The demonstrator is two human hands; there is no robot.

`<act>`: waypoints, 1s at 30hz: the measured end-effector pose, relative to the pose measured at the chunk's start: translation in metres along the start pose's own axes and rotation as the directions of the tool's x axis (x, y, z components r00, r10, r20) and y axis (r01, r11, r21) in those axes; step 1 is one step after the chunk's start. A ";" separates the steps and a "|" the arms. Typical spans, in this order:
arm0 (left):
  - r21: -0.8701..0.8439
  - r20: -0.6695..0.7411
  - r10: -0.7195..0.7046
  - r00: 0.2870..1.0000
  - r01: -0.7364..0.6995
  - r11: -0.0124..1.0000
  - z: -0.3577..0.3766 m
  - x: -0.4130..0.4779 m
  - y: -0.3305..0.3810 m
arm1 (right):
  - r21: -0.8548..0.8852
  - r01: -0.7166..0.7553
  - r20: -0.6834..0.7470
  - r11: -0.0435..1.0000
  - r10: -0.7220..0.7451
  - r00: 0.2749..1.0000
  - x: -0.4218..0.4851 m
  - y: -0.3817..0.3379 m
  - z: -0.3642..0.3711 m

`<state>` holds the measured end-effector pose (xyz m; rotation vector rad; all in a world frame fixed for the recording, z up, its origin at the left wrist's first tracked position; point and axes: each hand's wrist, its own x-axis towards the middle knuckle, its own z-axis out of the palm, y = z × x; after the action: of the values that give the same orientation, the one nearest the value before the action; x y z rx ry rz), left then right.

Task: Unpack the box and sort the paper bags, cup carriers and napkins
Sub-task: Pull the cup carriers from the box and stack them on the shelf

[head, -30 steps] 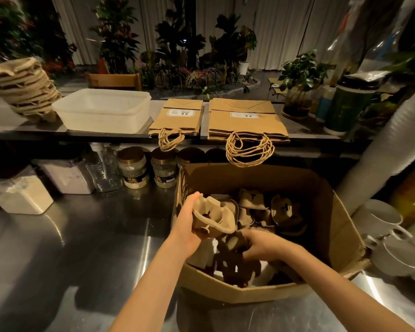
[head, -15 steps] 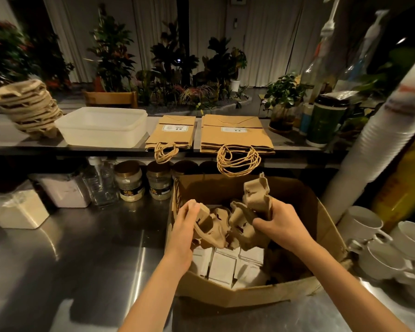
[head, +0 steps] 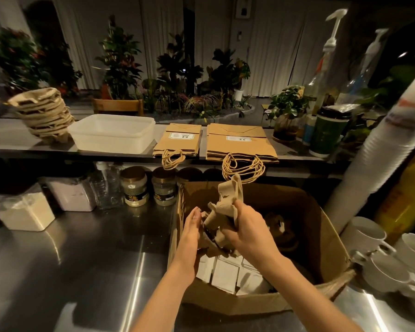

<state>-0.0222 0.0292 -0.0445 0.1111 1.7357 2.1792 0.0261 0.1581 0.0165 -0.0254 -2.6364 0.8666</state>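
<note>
Bumpy brown paper-pulp cup carriers (head: 228, 202) above the cardboard box (head: 326, 238), long side pointing up. Right grip (head: 248, 233) curled tight round them; left grip (head: 189, 232) flat, straight fingers touching their side. Flat white napkins (head: 225, 274) underneath.

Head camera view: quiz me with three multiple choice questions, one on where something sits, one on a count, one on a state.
1. Where is the stack of cup carriers? A) on the shelf, left of the white tub; B) inside the box; C) on the paper bags.
2. How many piles of paper bags lie on the shelf? A) one; B) two; C) four.
3. What is the right grip doing? A) lying flat on the shelf; B) gripping loose cup carriers over the box; C) lifting the white tub.
Answers: 1 A, the stack stands beside the tub; 2 B, two piles lie side by side; 3 B, its fingers curl round the carriers.
</note>
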 end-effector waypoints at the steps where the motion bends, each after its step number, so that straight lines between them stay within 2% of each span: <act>1: 0.011 -0.002 0.004 1.000 -0.004 1.000 0.001 0.000 0.002 | -0.037 0.017 -0.014 0.999 -0.018 1.000 0.000 0.001 0.001; 4: 0.028 0.002 0.000 1.000 -0.001 1.000 0.004 0.000 0.005 | -0.089 0.018 -0.035 0.996 -0.021 0.999 0.002 0.002 0.004; 9: 0.042 0.010 0.007 1.000 -0.007 0.999 0.007 -0.004 0.001 | -0.038 -0.041 -0.051 0.998 0.039 0.998 0.008 0.001 0.008; 14: 0.039 0.026 0.045 0.999 -0.046 0.998 0.012 -0.006 0.001 | -0.075 0.002 0.052 0.997 0.002 0.999 0.009 -0.004 0.017; 19: 0.000 0.032 0.037 0.999 -0.037 0.999 0.007 -0.008 0.004 | 0.194 0.002 0.182 0.981 -0.038 0.983 0.005 -0.010 0.014; 23: -0.141 0.062 -0.021 0.998 0.029 0.990 0.001 -0.007 0.002 | 0.241 -0.012 0.135 0.970 -0.021 0.991 0.006 -0.013 0.006; 25: -0.180 0.044 -0.061 0.997 0.067 0.981 -0.003 -0.005 0.002 | 0.145 0.050 0.092 0.988 -0.064 0.994 0.010 -0.013 -0.002; 26: -0.194 0.037 -0.073 0.997 0.078 0.978 -0.005 -0.005 0.004 | 0.060 0.086 0.116 0.995 -0.092 0.989 0.012 -0.013 -0.007; 28: -0.205 0.050 -0.083 0.995 0.092 0.975 -0.010 -0.001 0.005 | -0.079 0.168 0.271 0.983 -0.141 0.952 0.014 -0.015 -0.013; 30: -0.201 0.065 -0.099 0.993 0.110 0.973 -0.012 -0.001 0.005 | -0.110 0.239 0.445 0.965 -0.168 0.880 0.011 -0.017 -0.010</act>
<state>-0.0262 0.0167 -0.0424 0.0260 1.4453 2.2397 0.0213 0.1514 0.0375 0.4488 -3.0410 0.6398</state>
